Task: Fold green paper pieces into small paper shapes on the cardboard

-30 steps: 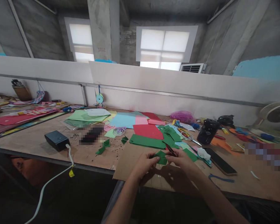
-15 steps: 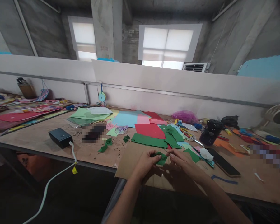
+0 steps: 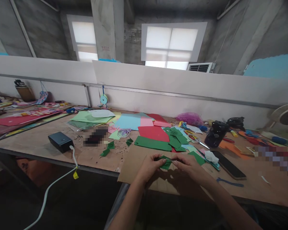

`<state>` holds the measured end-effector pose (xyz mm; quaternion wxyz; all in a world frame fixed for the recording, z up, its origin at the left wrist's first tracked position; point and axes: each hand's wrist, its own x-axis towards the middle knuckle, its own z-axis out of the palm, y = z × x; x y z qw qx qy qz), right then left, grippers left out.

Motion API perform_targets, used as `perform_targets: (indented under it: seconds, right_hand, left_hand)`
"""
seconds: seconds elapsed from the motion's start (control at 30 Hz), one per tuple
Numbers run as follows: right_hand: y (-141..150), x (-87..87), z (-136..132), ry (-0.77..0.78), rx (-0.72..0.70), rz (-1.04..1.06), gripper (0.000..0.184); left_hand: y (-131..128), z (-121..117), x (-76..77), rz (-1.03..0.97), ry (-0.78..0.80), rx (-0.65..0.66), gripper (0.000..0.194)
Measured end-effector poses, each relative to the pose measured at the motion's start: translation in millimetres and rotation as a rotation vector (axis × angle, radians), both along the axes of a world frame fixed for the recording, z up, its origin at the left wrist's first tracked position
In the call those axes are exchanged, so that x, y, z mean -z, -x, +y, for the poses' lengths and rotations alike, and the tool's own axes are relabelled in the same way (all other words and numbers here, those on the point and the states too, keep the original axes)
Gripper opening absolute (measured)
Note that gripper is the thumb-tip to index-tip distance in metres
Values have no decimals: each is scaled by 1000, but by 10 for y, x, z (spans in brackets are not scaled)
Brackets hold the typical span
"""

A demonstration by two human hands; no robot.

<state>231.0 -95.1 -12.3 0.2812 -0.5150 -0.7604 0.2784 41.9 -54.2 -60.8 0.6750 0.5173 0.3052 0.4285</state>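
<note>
My left hand pinches a small piece of green paper between thumb and fingers, above a sheet of brown cardboard at the table's front edge. At the paper's right edge, the thumb and fingertips of my right hand are closed on it. Whether anything thin is also between those fingertips is too small to tell. Just beyond both hands lie a long dark green paper strip and a heap of green paper pieces. Another green piece lies beside my right hand.
Red paper and light blue paper lie further back. To the right are a phone, a black cup-shaped object, a white tissue and a fan. A black box with a white cable stands left.
My right fingertips have moved in from just beside the green paper to its right edge and closed there. My left hand keeps its hold; the view shifts slightly.
</note>
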Motion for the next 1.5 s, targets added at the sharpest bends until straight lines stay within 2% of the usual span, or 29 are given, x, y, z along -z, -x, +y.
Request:
perform_targets:
  seconds: [0.4,0.77,1.5]
  right_hand:
    - [33,33,-11,19,36,31,24]
    - [64,30,-18,2,77,26,28]
    - [64,-41,-16,52,-32,88,26]
  left_hand:
    - [5,28,34,24,-23,2,33]
    - [15,19,1,36,-10,-10,34]
    - [14,12,31,-14,-4,46,33]
